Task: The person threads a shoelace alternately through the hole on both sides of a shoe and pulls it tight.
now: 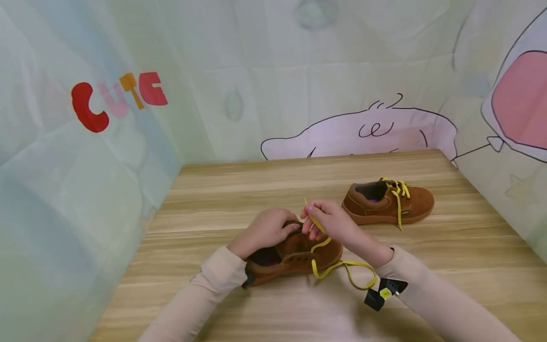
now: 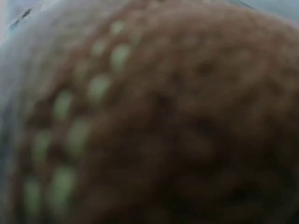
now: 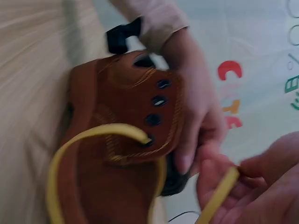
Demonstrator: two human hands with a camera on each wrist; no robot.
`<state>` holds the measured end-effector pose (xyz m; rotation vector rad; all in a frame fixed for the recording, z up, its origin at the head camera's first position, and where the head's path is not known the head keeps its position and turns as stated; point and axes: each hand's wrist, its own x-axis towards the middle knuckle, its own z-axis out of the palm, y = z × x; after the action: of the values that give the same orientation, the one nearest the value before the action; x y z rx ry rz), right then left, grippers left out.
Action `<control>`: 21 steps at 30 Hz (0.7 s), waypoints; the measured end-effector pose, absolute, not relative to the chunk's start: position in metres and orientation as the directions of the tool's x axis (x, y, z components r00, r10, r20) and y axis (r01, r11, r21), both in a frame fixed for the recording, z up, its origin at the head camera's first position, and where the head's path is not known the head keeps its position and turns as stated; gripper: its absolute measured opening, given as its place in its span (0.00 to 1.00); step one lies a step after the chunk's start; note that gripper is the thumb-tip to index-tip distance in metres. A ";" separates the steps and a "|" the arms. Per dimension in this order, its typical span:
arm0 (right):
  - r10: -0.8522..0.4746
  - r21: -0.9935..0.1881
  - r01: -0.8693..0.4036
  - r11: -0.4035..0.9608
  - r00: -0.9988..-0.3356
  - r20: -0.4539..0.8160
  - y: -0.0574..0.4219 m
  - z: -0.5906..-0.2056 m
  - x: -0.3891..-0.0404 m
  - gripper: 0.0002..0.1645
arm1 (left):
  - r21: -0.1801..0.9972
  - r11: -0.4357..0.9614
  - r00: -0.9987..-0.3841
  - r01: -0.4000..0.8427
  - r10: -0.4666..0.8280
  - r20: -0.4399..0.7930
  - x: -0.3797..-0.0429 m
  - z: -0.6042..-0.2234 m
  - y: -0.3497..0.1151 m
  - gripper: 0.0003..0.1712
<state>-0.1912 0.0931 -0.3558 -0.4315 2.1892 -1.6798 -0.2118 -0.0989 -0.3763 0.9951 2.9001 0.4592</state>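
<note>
A brown lace-up shoe point(image 1: 295, 256) rests on the table, its toe to the right. The left hand point(image 1: 271, 228) grips its far eyelet flap, with the thumb over the shoe opening. Close to the left fingertips, the right hand point(image 1: 326, 221) pinches a yellow shoelace point(image 3: 218, 196) between thumb and fingers, its tip poking up. The lace passes through the lowest eyelet of the near flap, while several eyelets above it are bare. Its slack loops onto the table by the toe. The left wrist view is filled by a blurred brown surface point(image 2: 196, 107) with pale spots.
A second brown shoe point(image 1: 416, 204), laced in yellow, stands farther back on the right. The wooden table point(image 1: 205, 190) is enclosed by printed cloth walls point(image 1: 222, 57). A black wrist device point(image 1: 380, 294) hangs at the right cuff, near the lace loop.
</note>
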 end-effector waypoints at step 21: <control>-0.408 -0.820 0.009 0.573 -0.864 -0.295 0.088 -0.389 -0.205 0.12 | 0.363 0.730 -0.791 0.579 0.611 0.033 -0.218 -0.373 -0.101 0.12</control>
<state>-0.2048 0.0880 -0.3889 -0.3203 2.3500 -1.2282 -0.2175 -0.1014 -0.3733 0.9790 2.8391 0.5498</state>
